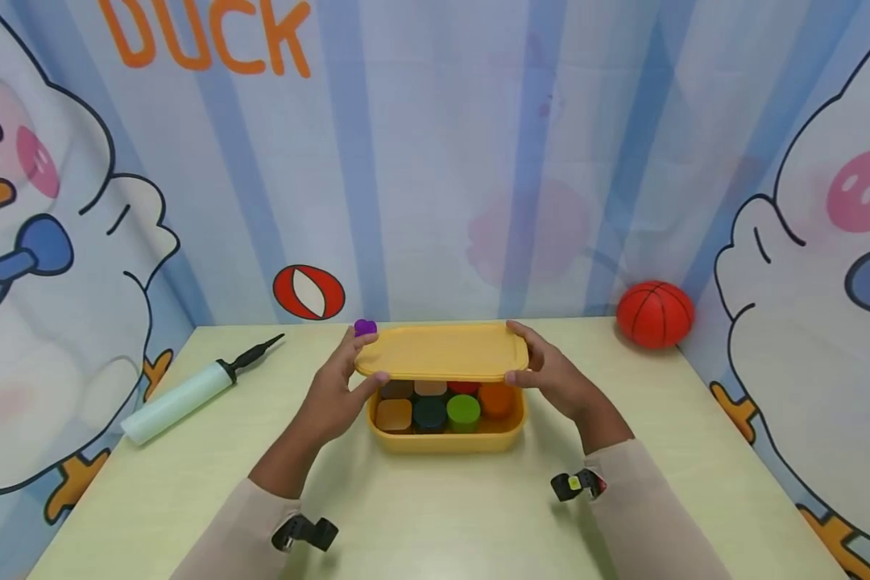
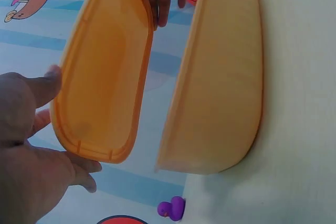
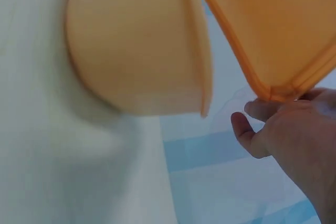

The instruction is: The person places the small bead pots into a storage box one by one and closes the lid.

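Note:
A yellow rectangular lid [image 1: 442,352] is held in the air by both hands, one at each short end. My left hand [image 1: 337,395] grips its left end and my right hand [image 1: 561,383] its right end, thumbs at the near corners. Just below, a yellow plastic box [image 1: 445,443] stands on the table, its front uncovered. Inside sit several round-topped pieces, among them a green one [image 1: 463,412], a dark teal one [image 1: 430,415] and an orange one [image 1: 496,399]. The left wrist view shows a gap between the lid [image 2: 100,72] and the box [image 2: 220,77].
A pale green hand pump [image 1: 181,403] with a black nozzle lies at the left of the table. At the back right rests a red ball [image 1: 655,314] with basketball lines. A small purple rubber duck [image 2: 171,208] is behind the box. A printed curtain [image 1: 435,161] encloses the table.

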`<control>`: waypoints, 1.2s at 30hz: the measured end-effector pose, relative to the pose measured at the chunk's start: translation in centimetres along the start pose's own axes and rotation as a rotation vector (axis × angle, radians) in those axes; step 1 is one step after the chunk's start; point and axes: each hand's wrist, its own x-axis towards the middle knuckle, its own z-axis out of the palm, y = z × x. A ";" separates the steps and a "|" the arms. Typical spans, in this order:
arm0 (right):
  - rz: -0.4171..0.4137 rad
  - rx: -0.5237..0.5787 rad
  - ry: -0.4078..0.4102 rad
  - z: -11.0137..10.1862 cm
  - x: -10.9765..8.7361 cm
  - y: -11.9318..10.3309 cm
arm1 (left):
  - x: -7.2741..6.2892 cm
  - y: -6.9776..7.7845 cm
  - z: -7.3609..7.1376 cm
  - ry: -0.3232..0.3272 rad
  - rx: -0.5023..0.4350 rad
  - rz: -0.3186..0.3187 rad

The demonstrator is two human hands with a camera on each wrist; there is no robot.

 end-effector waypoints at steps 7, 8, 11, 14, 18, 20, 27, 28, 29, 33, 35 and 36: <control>0.045 -0.150 -0.042 -1.3 -0.5 1.8 | -1.0 -0.4 1.3 0.014 0.019 -0.046; 0.050 -0.176 -0.040 -1.4 -0.6 1.9 | -1.2 -0.3 1.5 0.026 0.019 -0.051; 0.066 -0.262 -0.022 -1.7 -1.0 2.1 | -1.8 -0.3 2.4 0.073 0.008 -0.062; 0.068 -0.336 -0.017 -1.9 -1.3 2.2 | -2.3 -0.2 3.1 0.119 0.011 -0.057; 0.064 -0.389 -0.021 -1.8 -1.9 2.4 | -3.2 -0.3 4.0 0.147 0.045 -0.020; 0.062 -0.405 -0.033 -1.7 -2.1 2.6 | -3.5 -0.6 4.4 0.144 0.056 -0.001; 0.035 -0.403 -0.056 -1.4 -2.4 3.2 | -4.0 -1.5 4.9 0.100 0.088 0.045; 0.033 -0.403 -0.058 -1.3 -2.4 3.2 | -4.1 -1.5 4.9 0.097 0.093 0.046; 0.031 -0.403 -0.060 -1.2 -2.3 3.2 | -4.2 -1.6 5.0 0.094 0.094 0.045; 0.028 -0.411 -0.067 -0.9 -2.2 3.5 | -4.5 -1.4 5.2 0.088 0.104 0.028; 0.029 -0.419 -0.066 -0.9 -2.2 3.6 | -4.6 -1.3 5.2 0.085 0.110 0.017; 0.031 -0.422 -0.066 -0.9 -2.2 3.7 | -4.6 -1.3 5.2 0.085 0.112 0.013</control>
